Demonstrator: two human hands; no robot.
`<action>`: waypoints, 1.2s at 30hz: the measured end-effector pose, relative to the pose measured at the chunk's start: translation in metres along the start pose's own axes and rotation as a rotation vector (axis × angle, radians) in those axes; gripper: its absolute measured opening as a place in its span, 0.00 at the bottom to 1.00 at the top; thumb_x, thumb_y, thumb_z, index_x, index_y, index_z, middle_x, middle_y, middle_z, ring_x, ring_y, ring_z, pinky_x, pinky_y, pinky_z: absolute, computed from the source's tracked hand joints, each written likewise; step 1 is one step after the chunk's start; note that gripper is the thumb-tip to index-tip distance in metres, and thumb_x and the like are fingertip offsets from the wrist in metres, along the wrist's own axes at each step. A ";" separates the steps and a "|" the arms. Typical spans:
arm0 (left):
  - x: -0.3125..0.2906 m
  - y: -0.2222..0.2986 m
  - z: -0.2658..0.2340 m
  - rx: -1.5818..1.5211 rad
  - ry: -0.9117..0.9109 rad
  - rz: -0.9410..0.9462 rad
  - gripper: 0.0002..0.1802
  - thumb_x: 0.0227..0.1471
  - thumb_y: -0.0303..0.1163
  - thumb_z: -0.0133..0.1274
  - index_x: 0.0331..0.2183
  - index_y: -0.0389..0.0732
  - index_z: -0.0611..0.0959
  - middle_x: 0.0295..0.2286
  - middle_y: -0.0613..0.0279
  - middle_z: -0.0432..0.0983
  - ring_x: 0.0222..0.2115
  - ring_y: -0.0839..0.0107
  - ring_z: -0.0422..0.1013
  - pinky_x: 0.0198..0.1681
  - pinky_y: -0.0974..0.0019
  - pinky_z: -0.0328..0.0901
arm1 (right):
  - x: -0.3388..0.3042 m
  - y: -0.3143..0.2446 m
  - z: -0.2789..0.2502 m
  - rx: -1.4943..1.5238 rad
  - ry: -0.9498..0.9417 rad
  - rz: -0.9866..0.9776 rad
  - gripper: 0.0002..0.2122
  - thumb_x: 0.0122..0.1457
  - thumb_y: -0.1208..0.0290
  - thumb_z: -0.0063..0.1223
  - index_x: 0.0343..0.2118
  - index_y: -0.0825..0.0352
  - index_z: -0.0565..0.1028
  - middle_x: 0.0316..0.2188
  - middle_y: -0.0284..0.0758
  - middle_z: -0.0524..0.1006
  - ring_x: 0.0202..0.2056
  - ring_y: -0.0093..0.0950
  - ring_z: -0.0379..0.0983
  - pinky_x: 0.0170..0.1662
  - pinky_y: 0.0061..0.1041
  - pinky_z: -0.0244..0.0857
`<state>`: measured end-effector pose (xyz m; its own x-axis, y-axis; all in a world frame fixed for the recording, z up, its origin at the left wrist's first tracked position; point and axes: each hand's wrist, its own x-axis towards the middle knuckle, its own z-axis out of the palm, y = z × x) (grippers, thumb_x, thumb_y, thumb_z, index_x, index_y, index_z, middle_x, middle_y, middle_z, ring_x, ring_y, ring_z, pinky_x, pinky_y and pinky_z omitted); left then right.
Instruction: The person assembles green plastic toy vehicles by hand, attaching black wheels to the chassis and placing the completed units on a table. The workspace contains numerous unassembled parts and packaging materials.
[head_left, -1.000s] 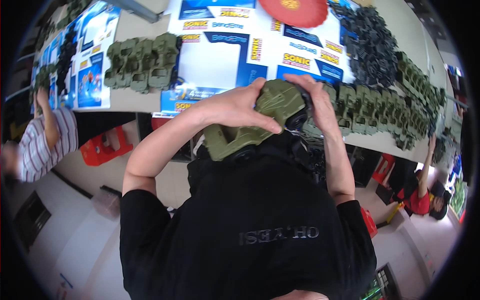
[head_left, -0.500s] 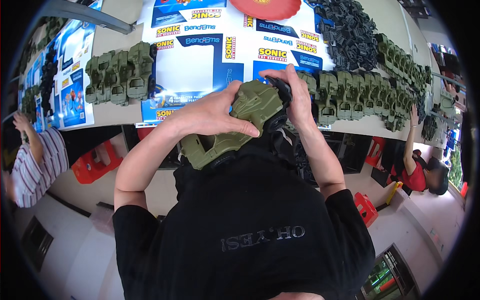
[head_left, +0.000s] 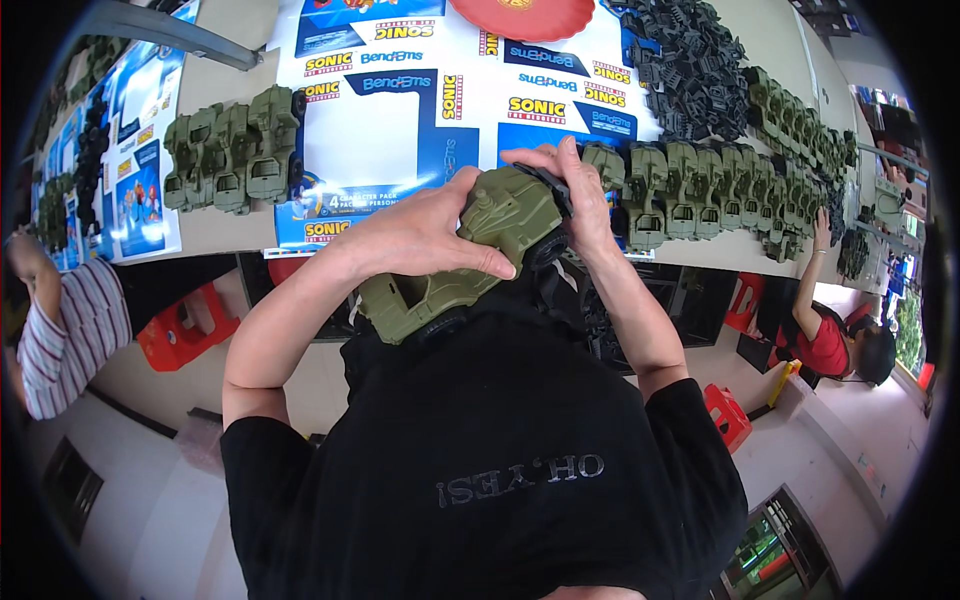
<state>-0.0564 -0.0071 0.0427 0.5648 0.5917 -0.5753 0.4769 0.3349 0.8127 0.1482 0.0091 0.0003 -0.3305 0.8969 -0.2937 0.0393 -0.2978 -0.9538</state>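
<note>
Overall, we find the beige worktable (head_left: 232, 232) and its blue-and-white printed sheet (head_left: 375, 130) sitting further left in the picture than a second ago, so we put much of the shift down to the head turning. At centre right, the row of green toy vehicles (head_left: 685, 190) has slid along with them. Both bare forearms bend inward from the black shirt's (head_left: 480, 400) sleeves and meet mid-frame. Between them, the olive-green toy vehicle (head_left: 518, 215) is held at a slant, its raised end toward the upper right; it overlaps the shirt, and we cannot tell whether it is propped against it. The left hand (head_left: 420, 225) is spread wide around the body, thumb laid across the near side, the other fingers mostly hidden behind. The right hand (head_left: 580, 195) is half-curled, its fingers further over the upper right end than a second ago, gripping a dark part (head_left: 545, 180) there, above the black wheel (head_left: 548, 248). For the work, we judge this means the part is being brought up against that end; whether it is seated, we cannot tell.
</note>
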 end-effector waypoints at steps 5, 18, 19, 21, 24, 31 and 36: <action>-0.002 0.002 0.001 0.022 -0.012 -0.009 0.55 0.31 0.55 0.65 0.52 0.31 0.60 0.44 0.43 0.70 0.48 0.53 0.67 0.51 0.60 0.60 | -0.004 0.000 0.002 -0.067 -0.006 -0.041 0.31 0.65 0.49 0.24 0.35 0.71 0.79 0.29 0.29 0.72 0.34 0.19 0.66 0.42 0.21 0.60; -0.032 0.023 0.022 0.284 0.001 0.192 0.53 0.32 0.50 0.67 0.51 0.31 0.57 0.43 0.37 0.68 0.45 0.45 0.67 0.48 0.55 0.62 | -0.052 0.006 0.004 0.060 -0.312 -0.171 0.26 0.65 0.54 0.18 0.53 0.71 0.60 0.53 0.42 0.63 0.55 0.31 0.60 0.59 0.32 0.49; -0.041 0.030 0.028 0.384 0.019 0.220 0.49 0.33 0.43 0.67 0.49 0.31 0.56 0.40 0.36 0.68 0.41 0.43 0.69 0.44 0.54 0.65 | -0.062 0.000 0.003 -0.008 -0.356 -0.291 0.27 0.64 0.52 0.20 0.52 0.72 0.60 0.51 0.48 0.65 0.53 0.35 0.61 0.57 0.36 0.52; -0.057 0.040 0.038 0.544 0.032 0.296 0.45 0.34 0.37 0.67 0.47 0.32 0.57 0.36 0.38 0.69 0.35 0.45 0.71 0.40 0.54 0.67 | -0.075 0.005 0.009 0.028 -0.320 -0.541 0.27 0.63 0.54 0.22 0.49 0.75 0.64 0.47 0.49 0.68 0.50 0.40 0.66 0.55 0.35 0.57; -0.057 0.033 0.045 0.585 0.019 0.307 0.43 0.34 0.33 0.66 0.46 0.32 0.56 0.36 0.40 0.67 0.33 0.47 0.72 0.36 0.56 0.68 | -0.075 0.014 0.010 -0.024 -0.340 -0.611 0.26 0.62 0.56 0.22 0.48 0.76 0.65 0.46 0.52 0.69 0.49 0.43 0.67 0.54 0.37 0.58; -0.059 0.032 0.053 0.696 0.026 0.334 0.44 0.34 0.32 0.66 0.46 0.28 0.56 0.37 0.40 0.66 0.32 0.49 0.72 0.35 0.56 0.68 | -0.077 0.017 0.016 -0.045 -0.338 -0.711 0.24 0.61 0.59 0.23 0.48 0.75 0.66 0.45 0.52 0.70 0.46 0.45 0.68 0.51 0.39 0.59; -0.062 0.034 0.055 0.695 0.035 0.268 0.44 0.33 0.33 0.67 0.47 0.30 0.57 0.38 0.41 0.67 0.35 0.47 0.71 0.38 0.55 0.67 | -0.076 0.014 0.012 -0.122 -0.297 -0.772 0.24 0.60 0.61 0.25 0.46 0.76 0.68 0.45 0.51 0.70 0.45 0.44 0.68 0.49 0.38 0.60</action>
<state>-0.0383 -0.0725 0.1004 0.7056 0.6144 -0.3530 0.6482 -0.3584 0.6719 0.1624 -0.0674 0.0096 -0.5407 0.7057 0.4578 -0.2044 0.4176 -0.8853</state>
